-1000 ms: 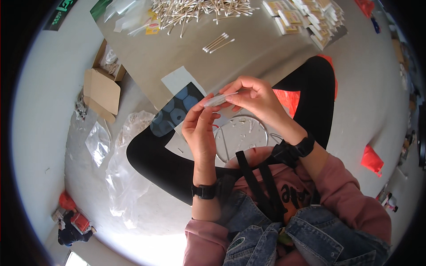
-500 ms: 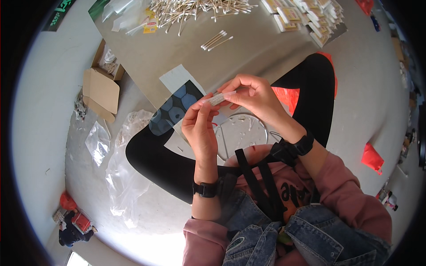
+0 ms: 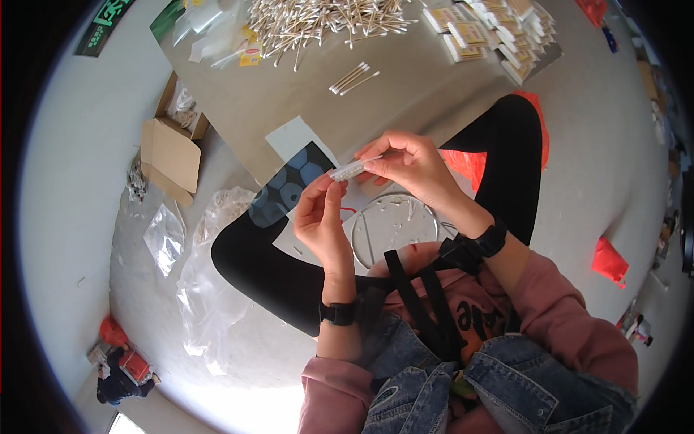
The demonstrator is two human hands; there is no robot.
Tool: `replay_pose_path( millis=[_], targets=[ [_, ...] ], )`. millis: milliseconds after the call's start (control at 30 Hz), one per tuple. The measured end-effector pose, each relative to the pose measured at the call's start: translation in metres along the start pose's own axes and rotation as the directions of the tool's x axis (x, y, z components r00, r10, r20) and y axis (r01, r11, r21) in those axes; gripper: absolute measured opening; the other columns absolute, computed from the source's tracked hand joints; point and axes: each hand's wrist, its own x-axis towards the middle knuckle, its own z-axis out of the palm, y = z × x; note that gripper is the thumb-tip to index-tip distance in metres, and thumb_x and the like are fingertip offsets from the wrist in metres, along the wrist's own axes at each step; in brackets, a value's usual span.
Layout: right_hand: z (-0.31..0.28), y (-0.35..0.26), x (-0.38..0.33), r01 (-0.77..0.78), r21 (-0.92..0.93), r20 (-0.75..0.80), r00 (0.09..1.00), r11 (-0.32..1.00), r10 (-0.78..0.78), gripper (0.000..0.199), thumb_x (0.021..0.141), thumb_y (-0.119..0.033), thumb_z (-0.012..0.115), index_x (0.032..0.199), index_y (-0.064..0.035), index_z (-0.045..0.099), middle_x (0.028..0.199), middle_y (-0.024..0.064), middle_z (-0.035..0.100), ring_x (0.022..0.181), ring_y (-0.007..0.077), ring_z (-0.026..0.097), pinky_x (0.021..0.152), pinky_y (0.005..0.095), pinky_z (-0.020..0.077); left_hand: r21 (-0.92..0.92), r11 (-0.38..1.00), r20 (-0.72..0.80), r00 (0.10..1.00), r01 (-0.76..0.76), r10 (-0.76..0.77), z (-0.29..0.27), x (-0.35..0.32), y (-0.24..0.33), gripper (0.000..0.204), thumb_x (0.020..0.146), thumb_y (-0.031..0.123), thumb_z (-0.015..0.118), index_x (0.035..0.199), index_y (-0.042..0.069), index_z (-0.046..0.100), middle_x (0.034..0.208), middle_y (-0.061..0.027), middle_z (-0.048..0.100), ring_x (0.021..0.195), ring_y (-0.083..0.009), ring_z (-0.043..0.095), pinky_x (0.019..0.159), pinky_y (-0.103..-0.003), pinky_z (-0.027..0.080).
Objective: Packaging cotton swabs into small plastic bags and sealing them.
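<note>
A small clear packet of cotton swabs (image 3: 349, 171), its rows of white tips showing, is held up over the near edge of the table. The fingers and thumb of my left hand (image 3: 322, 220) pinch its left end. My right hand (image 3: 413, 168) grips the right end between thumb and fingers. Beyond the hands, several loose cotton swabs (image 3: 353, 77) lie side by side on the metal table (image 3: 289, 90). A large heap of cotton swabs (image 3: 325, 25) covers the far part of the table.
Filled swab packets (image 3: 499, 36) are stacked at the far right, and clear plastic bags (image 3: 217, 32) lie far left. A white card (image 3: 293, 137) rests by the near table edge. A round metal-rimmed stool (image 3: 394, 224) stands below my hands. An open cardboard box (image 3: 172, 155) is on the left.
The packet has tilted, so its swab tips show more plainly. My left fingers have shifted lower on its end. The whole view has moved slightly.
</note>
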Motion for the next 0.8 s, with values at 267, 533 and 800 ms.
replay_pose_path(
  millis=[267, 533, 800],
  targets=[
    [0.0, -0.001, -0.001, -0.007, -0.028, -0.01, 1.0, 1.0, 0.007, 0.01, 0.092, -0.005, 0.065, 0.097, 0.0034, 0.065, 0.098, 0.0099, 0.069, 0.089, 0.0165, 0.071, 0.073, 0.0266, 0.0573, 0.119, 0.989, -0.014, 0.996, -0.088, 0.09, 0.001, -0.003, 0.0, 0.014, 0.09, 0.003, 0.068, 0.103, -0.004, 0.069, 0.098, -0.0092, 0.07, 0.087, -0.0155, 0.068, 0.08, -0.027, 0.054],
    [-0.001, 0.0, -0.001, -0.005, -0.042, 0.002, 1.0, 0.999, 0.005, 0.009, 0.093, -0.005, 0.064, 0.096, 0.003, 0.064, 0.098, 0.0084, 0.069, 0.089, 0.0163, 0.071, 0.071, 0.0259, 0.0568, 0.159, 0.982, 0.028, 0.995, -0.098, 0.095, 0.006, -0.003, 0.011, 0.019, 0.089, -0.002, 0.067, 0.108, -0.002, 0.066, 0.093, -0.0046, 0.067, 0.076, -0.007, 0.061, 0.06, -0.02, 0.051],
    [0.001, -0.004, -0.003, -0.013, -0.005, 0.004, 1.0, 1.0, 0.013, 0.009, 0.093, -0.006, 0.065, 0.097, 0.0022, 0.064, 0.1, 0.0077, 0.068, 0.091, 0.0152, 0.07, 0.072, 0.0254, 0.0575, 0.255, 0.956, 0.123, 0.986, -0.143, 0.115, 0.002, 0.004, 0.003, 0.034, 0.086, -0.001, 0.071, 0.119, 0.001, 0.065, 0.096, -0.0038, 0.068, 0.076, -0.0062, 0.06, 0.06, -0.019, 0.049]
  ],
)
